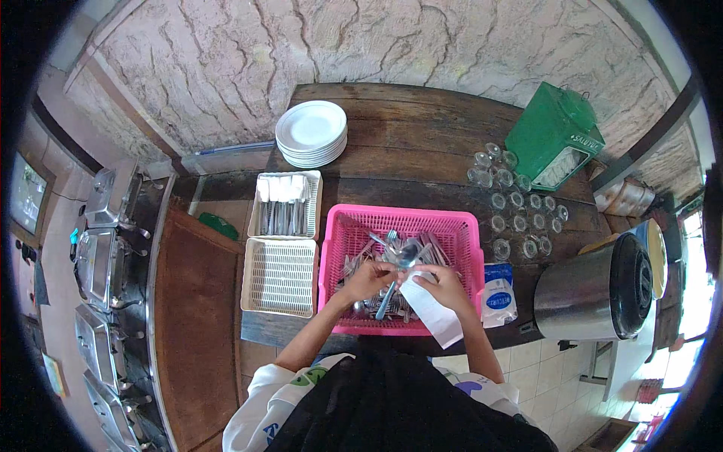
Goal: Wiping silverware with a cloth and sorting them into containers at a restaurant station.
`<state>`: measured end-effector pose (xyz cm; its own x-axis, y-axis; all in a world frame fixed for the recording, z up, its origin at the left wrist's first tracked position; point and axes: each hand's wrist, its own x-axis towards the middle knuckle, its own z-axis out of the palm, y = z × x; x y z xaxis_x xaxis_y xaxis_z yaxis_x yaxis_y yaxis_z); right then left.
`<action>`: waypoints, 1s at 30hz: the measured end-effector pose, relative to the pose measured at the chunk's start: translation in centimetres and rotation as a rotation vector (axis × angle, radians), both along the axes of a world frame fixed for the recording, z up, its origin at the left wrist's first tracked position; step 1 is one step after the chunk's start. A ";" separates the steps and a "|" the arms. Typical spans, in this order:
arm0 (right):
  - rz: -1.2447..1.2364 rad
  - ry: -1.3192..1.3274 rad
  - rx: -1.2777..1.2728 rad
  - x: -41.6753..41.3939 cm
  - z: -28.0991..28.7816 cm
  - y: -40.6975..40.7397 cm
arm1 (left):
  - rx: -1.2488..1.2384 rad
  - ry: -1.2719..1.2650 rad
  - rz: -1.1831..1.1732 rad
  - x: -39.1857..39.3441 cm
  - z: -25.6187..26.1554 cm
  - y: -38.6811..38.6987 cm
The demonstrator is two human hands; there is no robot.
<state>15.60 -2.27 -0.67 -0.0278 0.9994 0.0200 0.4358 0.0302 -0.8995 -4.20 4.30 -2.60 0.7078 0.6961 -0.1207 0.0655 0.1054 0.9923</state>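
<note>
Before me a pink plastic basket (pixel 401 212) holds a heap of metal spoons and forks. Over the heap, my left hand (pixel 368 281) pinches a metal spoon (pixel 408 254), its bowl pointing away from me and its handle slanting back toward me. Close beside it, my right hand (pixel 443 287) grips a white paper napkin (pixel 435 316), which hangs down across the basket's near rim. The right fingertips meet the spoon near the left fingers; whether they also grip it cannot be made out.
Left of the pink basket are a cream basket (pixel 318 206) of napkin-wrapped cutlery and a second cream basket (pixel 279 277). Plates (pixel 310 127) are stacked behind. Rightward stand glass cups (pixel 517 199), a green box (pixel 551 135), a plastic packet (pixel 499 299) and a steel drum-shaped container (pixel 576 288).
</note>
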 end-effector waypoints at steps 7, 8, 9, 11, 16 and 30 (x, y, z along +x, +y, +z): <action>-0.153 -0.049 -0.013 -1.2 -0.6 1.5 | 0.028 0.011 0.055 -1.0 -0.2 -1.3; -0.155 -0.147 -0.033 -0.8 -0.8 1.6 | 0.047 0.101 0.167 -1.1 -0.3 -1.3; -0.156 -0.144 -0.033 -0.5 -1.0 1.6 | 0.063 0.191 0.275 -1.2 0.0 -1.3; -0.168 -0.165 -0.054 -0.1 -1.4 1.8 | 0.119 0.330 0.304 -1.3 1.0 -1.4; -0.148 -0.147 -0.117 -0.4 -1.2 2.1 | 0.663 0.281 0.395 -0.2 0.5 -3.1; -0.107 0.084 -0.387 -0.9 -0.7 2.9 | 0.653 0.550 0.241 0.0 1.3 -4.4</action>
<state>14.71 0.68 -1.38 0.0625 0.9307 -0.3603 0.3426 -0.3591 -0.8681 -4.24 -0.06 -1.29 0.4923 0.8674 0.0729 0.6001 -0.3988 0.6934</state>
